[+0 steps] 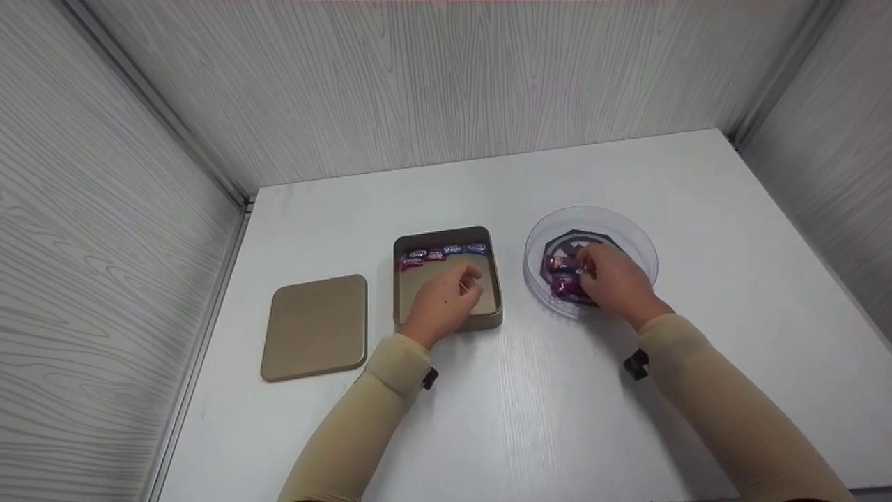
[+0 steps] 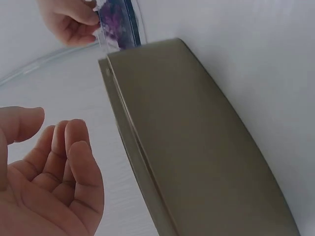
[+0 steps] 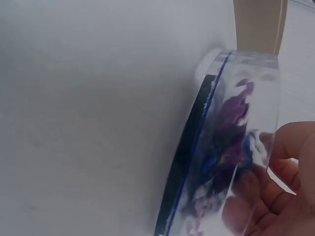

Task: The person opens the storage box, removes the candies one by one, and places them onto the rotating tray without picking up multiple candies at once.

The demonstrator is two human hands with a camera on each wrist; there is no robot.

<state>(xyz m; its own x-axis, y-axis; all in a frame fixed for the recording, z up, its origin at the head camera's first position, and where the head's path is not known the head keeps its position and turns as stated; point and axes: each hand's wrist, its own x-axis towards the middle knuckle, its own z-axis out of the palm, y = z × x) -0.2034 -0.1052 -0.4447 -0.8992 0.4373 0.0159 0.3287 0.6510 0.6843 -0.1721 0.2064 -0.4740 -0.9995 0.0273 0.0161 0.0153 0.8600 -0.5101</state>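
Observation:
My left hand (image 1: pixel 444 301) hovers over the gold tin (image 1: pixel 486 321), its fingers loosely bent; the left wrist view shows nothing between thumb and fingers. Several wrapped candies lie inside along the tin's far side, with blue candies (image 1: pixel 454 249) to the right and a pink candy (image 1: pixel 411 263) at the left. On the right, my right hand (image 1: pixel 620 284) reaches into a clear round bowl (image 1: pixel 644 240). There its thumb and fingertips pinch a small blue-and-white wrapped candy (image 3: pixel 255 147), partly hidden by the fingers. Purple candies (image 1: pixel 562 263) lie beside the fingertips in the bowl.
A flat gold lid (image 1: pixel 315 326) lies on the white table (image 1: pixel 557 418) left of the tin. Pale wood-grain panels (image 1: pixel 453 84) enclose the back and sides. The bowl stands a short way right of the tin, with a dark pattern on its bottom.

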